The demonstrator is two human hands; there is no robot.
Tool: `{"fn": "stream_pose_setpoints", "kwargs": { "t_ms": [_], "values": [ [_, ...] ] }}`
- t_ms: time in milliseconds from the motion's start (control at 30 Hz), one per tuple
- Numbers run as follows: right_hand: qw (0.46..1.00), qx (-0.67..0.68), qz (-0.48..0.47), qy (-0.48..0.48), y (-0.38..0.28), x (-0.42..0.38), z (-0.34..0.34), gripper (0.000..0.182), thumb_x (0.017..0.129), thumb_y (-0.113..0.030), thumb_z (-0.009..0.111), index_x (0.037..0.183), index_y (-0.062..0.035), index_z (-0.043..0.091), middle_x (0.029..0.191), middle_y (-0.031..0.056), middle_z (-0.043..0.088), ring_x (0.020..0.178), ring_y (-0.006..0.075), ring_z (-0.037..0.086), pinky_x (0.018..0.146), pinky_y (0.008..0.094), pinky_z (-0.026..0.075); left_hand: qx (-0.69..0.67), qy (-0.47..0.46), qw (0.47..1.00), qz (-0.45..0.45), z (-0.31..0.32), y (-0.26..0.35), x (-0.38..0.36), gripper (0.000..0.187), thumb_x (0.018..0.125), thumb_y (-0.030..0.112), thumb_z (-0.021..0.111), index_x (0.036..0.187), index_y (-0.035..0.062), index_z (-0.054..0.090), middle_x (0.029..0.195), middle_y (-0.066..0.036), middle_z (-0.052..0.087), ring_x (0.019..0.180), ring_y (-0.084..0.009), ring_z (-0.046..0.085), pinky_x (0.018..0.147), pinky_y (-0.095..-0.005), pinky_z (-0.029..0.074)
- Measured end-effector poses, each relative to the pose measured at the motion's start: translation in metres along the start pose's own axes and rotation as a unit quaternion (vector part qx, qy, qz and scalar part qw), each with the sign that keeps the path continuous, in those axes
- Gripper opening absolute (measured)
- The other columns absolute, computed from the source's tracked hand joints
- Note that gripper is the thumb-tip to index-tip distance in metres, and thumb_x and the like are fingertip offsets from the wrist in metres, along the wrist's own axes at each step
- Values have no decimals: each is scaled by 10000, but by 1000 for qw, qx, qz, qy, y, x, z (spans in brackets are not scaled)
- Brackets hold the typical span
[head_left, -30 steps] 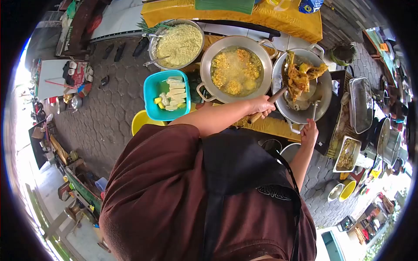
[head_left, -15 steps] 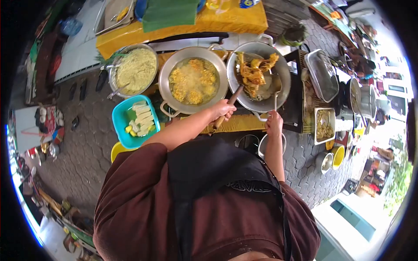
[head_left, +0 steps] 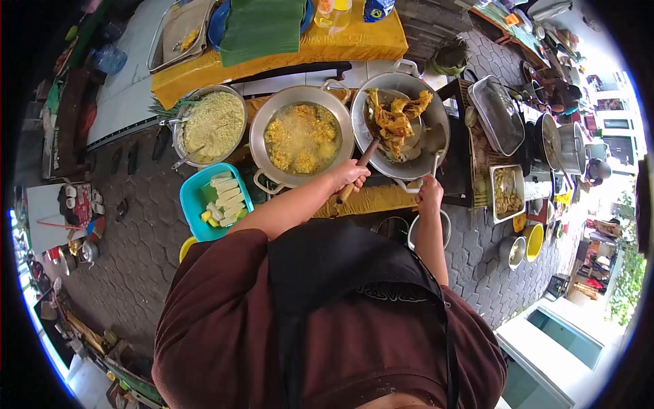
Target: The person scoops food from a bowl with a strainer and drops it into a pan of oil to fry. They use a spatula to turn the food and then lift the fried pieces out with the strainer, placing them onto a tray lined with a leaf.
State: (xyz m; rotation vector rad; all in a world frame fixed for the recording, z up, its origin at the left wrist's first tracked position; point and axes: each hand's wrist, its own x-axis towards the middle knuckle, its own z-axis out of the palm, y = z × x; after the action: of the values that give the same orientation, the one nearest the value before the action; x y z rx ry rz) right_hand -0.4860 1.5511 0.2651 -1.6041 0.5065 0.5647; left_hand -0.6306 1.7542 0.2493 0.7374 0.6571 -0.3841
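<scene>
My left hand [head_left: 350, 175] is closed around the wooden handle of a long utensil [head_left: 366, 154], which reaches into the right-hand wok [head_left: 438, 92]. Golden fried chicken [head_left: 395, 121] lies over that utensil's head, so its shape is hidden. In my right hand [head_left: 429, 193] is the handle of a metal spatula [head_left: 434, 138], its flat blade inside the same wok, to the right of the chicken. Left of this, a second wok [head_left: 261, 116] holds bubbling oil with several golden-yellow fritters [head_left: 304, 162] frying. My left forearm passes in front of that wok's near edge.
A bowl of pale yellow batter [head_left: 212, 127] with a spoon stands left of the woks. Below it, a turquoise basin [head_left: 193, 211] holds pale sticks in liquid. A banana leaf [head_left: 260, 31] lies on the yellow-covered table behind. Metal trays [head_left: 507, 195] stand at the right.
The view has shifted slightly, so the woks appear a little lower. Both hands keep their grips, and the chicken stays over the left utensil in the wok.
</scene>
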Motion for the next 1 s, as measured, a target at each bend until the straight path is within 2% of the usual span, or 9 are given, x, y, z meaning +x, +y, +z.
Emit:
{"fn": "stream_pose_setpoints", "kwargs": {
  "t_ms": [100, 267, 367, 500, 567, 700, 800, 933, 1000],
  "values": [
    [999, -30, 4, -25, -2, -4, -2, 110, 759, -199, 511, 767, -90, 494, 522, -38, 308, 358, 82, 243, 318, 238, 198, 16, -8, 1000, -9, 1, 3, 4, 194, 835, 98, 539, 791, 121, 352, 618, 29, 370, 457, -64, 353, 396, -257, 319],
    [1000, -12, -22, 14, -4, -5, 2, 124, 753, -190, 506, 680, -115, 440, 516, -41, 303, 355, 84, 230, 316, 256, 201, -22, -33, 999, -18, 1, 8, 5, 187, 841, 83, 531, 784, 113, 355, 601, 34, 363, 438, -52, 348, 373, -235, 298],
    [999, -45, -20, -16, -15, -18, 6, 140, 762, -186, 500, 659, -119, 435, 514, -49, 299, 350, 80, 231, 309, 250, 189, -26, -31, 999, -18, 3, 12, 3, 189, 840, 83, 532, 785, 112, 354, 592, 37, 359, 428, -53, 344, 371, -232, 295],
    [998, -25, -62, 14, -3, 4, -3, 107, 781, -212, 496, 751, -110, 479, 504, -51, 337, 340, 70, 271, 288, 237, 211, -26, -44, 998, -31, -1, 14, 11, 181, 840, 81, 529, 812, 116, 354, 606, 36, 370, 438, -45, 336, 370, -225, 287],
    [996, -71, -48, -31, -5, 8, -6, 194, 820, -257, 494, 816, -63, 486, 528, -15, 334, 355, 104, 282, 293, 271, 245, -20, -32, 999, -17, 2, 17, 8, 188, 834, 77, 531, 829, 117, 348, 609, 34, 371, 444, -45, 336, 373, -227, 290],
    [997, -6, -80, 5, -9, -2, 2, 181, 809, -239, 497, 780, -61, 480, 512, -17, 327, 352, 97, 298, 284, 255, 248, -38, -43, 998, -26, 2, 22, 4, 187, 832, 71, 529, 836, 115, 347, 609, 33, 372, 444, -47, 339, 373, -230, 294],
    [995, -50, -70, -50, -12, -1, 0, 169, 806, -231, 493, 771, -67, 473, 510, -17, 328, 347, 99, 293, 282, 253, 254, -42, -45, 997, -36, 1, 25, 4, 187, 831, 68, 528, 838, 113, 347, 610, 33, 375, 447, -46, 346, 374, -229, 298],
    [997, 4, -76, 1, -6, 5, 7, 172, 824, -257, 481, 763, -97, 487, 484, -49, 319, 330, 77, 272, 277, 240, 229, -41, -40, 998, -39, -3, 32, 2, 190, 829, 63, 532, 840, 112, 348, 611, 32, 378, 444, -43, 351, 377, -226, 304],
    [997, -7, -71, -34, -7, -1, 7, 180, 833, -262, 481, 768, -95, 486, 483, -49, 314, 331, 75, 268, 279, 240, 226, -42, -44, 997, -44, -5, 32, 1, 192, 829, 61, 532, 842, 113, 348, 611, 32, 379, 442, -42, 348, 378, -225, 305]
  ]
}}
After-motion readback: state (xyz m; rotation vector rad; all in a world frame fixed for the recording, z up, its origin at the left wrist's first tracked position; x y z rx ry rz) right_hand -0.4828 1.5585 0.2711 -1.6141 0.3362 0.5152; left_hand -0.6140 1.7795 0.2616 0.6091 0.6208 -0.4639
